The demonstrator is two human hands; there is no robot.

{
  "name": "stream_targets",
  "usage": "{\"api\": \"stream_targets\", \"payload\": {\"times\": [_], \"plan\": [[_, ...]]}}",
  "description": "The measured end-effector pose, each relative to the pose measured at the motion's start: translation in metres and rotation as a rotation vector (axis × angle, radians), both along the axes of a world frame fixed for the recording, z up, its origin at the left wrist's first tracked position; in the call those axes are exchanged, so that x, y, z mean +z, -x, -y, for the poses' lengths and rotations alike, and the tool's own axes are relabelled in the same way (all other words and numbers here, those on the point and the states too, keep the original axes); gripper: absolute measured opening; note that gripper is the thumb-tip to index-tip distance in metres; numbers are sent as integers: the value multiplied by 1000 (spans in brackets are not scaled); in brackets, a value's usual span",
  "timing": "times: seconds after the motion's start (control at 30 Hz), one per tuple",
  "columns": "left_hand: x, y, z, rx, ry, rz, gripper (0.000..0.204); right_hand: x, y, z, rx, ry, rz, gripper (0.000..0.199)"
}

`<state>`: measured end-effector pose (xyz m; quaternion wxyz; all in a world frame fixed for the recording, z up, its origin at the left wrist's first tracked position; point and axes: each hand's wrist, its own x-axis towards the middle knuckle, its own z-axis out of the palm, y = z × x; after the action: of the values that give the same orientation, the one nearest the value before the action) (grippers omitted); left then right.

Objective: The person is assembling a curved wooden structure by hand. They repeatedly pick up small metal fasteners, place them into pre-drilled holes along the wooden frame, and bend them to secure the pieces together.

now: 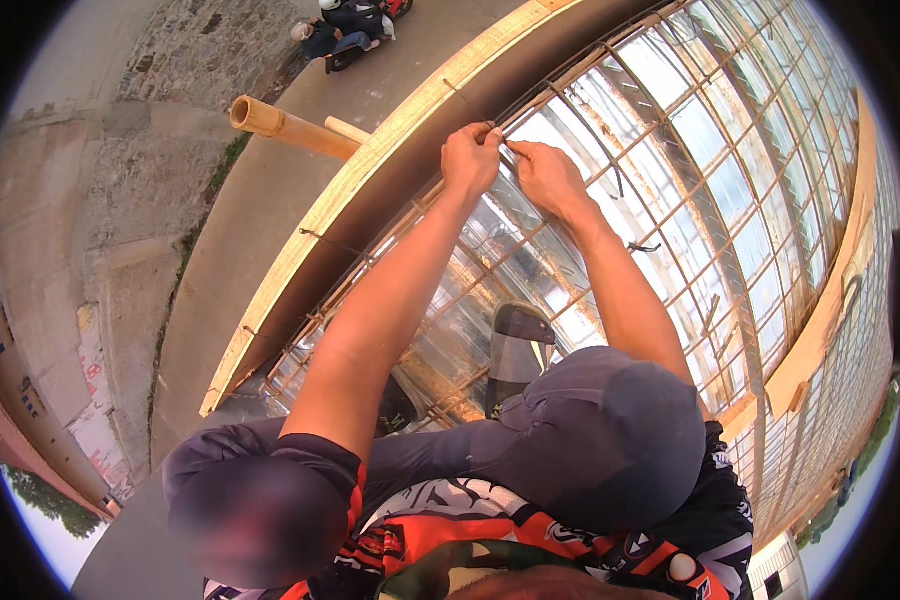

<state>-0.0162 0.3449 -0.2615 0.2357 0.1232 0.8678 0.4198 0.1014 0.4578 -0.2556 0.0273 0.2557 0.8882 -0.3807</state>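
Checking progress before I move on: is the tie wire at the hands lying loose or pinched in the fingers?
Pinched. Both hands, left and right, close fingers on the wire at a rebar crossing; its free end sticks up-left.

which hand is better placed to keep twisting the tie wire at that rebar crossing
Probably the left hand: its fingers pinch the thin tie wire right at the rebar grid crossing. The right hand sits just beside it, lower on the bar, seemingly steadying it.

A thick bamboo pole (280, 125) sticks out at the upper left. A long wooden board (370, 165) runs beside it. People (350, 28) sit on the ground at the top.
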Motion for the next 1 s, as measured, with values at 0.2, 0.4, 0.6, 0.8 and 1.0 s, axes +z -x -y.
{"api": "stream_targets", "payload": {"times": [0.2,0.4,0.6,0.8,1.0], "plan": [[-2,-4,-5,134,-49,-81,31,5,-2,4,-14,46,-49,40],[-23,-9,0,110,-123,-98,29,23,2,7,10,-1,64,37],[-11,-25,28,-95,-217,-512,42,66,-12,-7,35,-3,182,26],[12,-23,21,-320,-180,-572,11,111,25,-16,389,-265,82,15],[16,-3,18,-57,-139,-410,32,152,63,-57,515,-367,68,15]]}}
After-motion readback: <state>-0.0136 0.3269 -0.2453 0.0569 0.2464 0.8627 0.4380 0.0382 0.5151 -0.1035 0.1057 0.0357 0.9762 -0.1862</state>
